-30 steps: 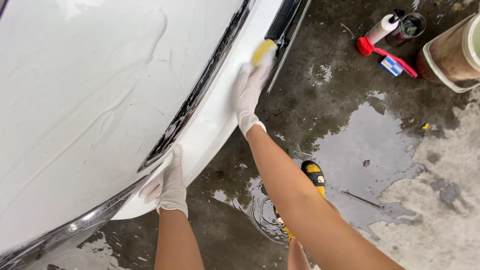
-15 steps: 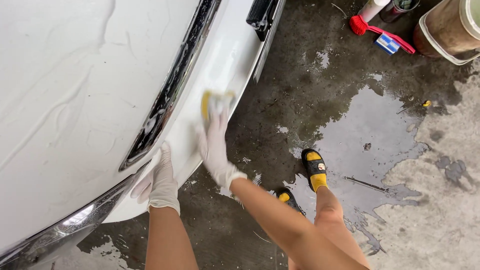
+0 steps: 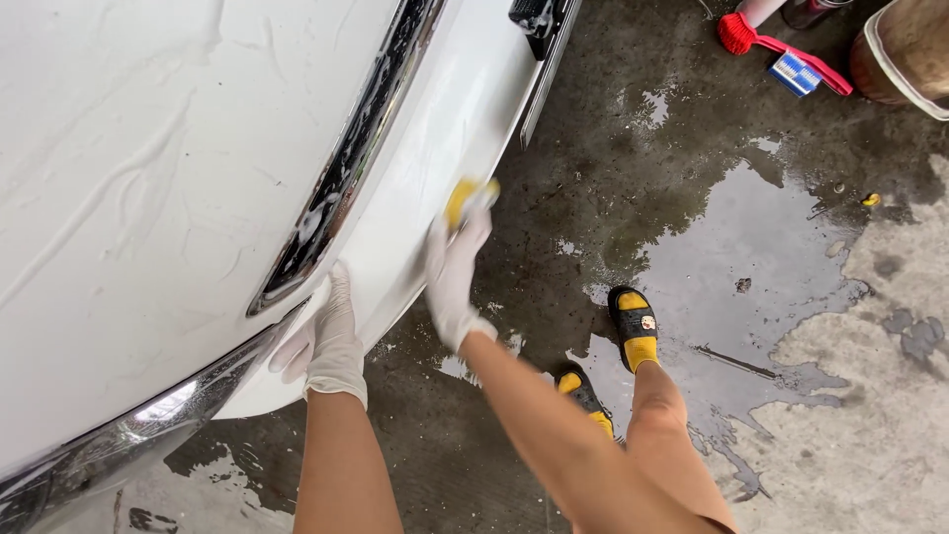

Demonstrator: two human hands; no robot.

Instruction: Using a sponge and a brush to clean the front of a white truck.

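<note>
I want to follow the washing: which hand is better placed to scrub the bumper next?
The right hand: it already holds the yellow sponge against the white bumper. The left hand only rests flat on the bumper edge, with no sponge.

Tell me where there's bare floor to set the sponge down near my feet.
Free: the wet concrete between the bumper and the sandals, and the drier patch right of the puddle. Crowded: the top right, around the red brush and bucket.

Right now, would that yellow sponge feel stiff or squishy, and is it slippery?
Probably squishy: the yellow sponge looks pressed against the white bumper under the gloved right hand. Likely slippery too, since suds streak the bumper. It is probably light, though water-soaked.
</note>
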